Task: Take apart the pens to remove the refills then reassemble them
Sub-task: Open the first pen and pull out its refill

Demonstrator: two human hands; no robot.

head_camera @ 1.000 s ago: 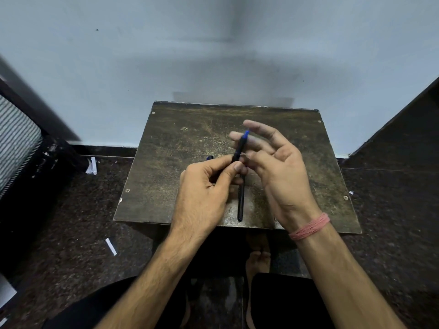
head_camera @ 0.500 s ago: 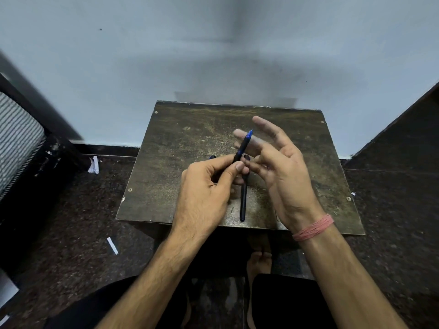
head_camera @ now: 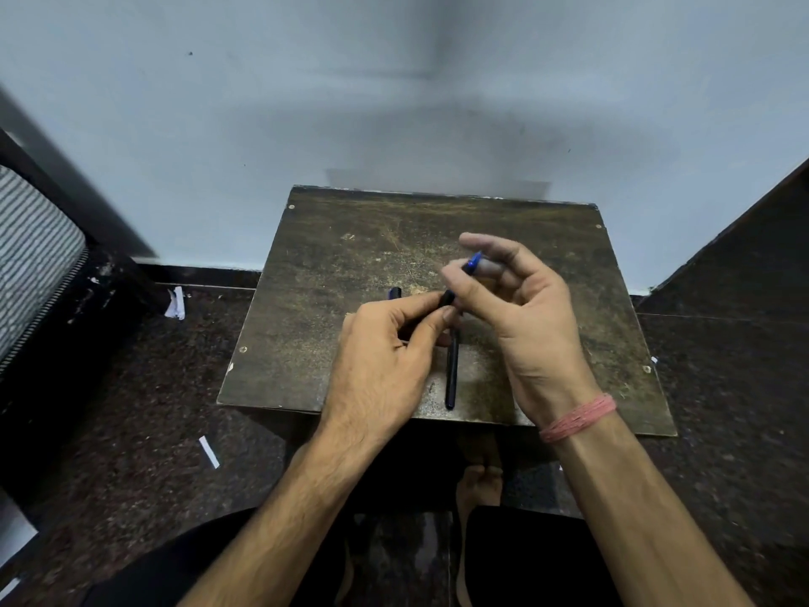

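A dark pen with a blue end (head_camera: 469, 265) is held above the small brown table (head_camera: 332, 273). My left hand (head_camera: 385, 357) pinches its lower dark part between thumb and fingers. My right hand (head_camera: 521, 317) curls its fingers around the blue upper end. A second dark pen (head_camera: 451, 370) lies lengthwise on the table under my hands, reaching near the front edge. A small dark piece (head_camera: 395, 293) pokes out behind my left hand; what it belongs to is hidden.
The table stands against a pale wall, with dark speckled floor on both sides. Scraps of white paper (head_camera: 176, 302) lie on the floor at the left. A dark striped object (head_camera: 35, 251) stands at far left. My knees and a foot show below the front edge.
My right hand's fingers, spread out before, have curled around the pen's blue end. The pen has tilted further to the right. My left hand has kept its grip.
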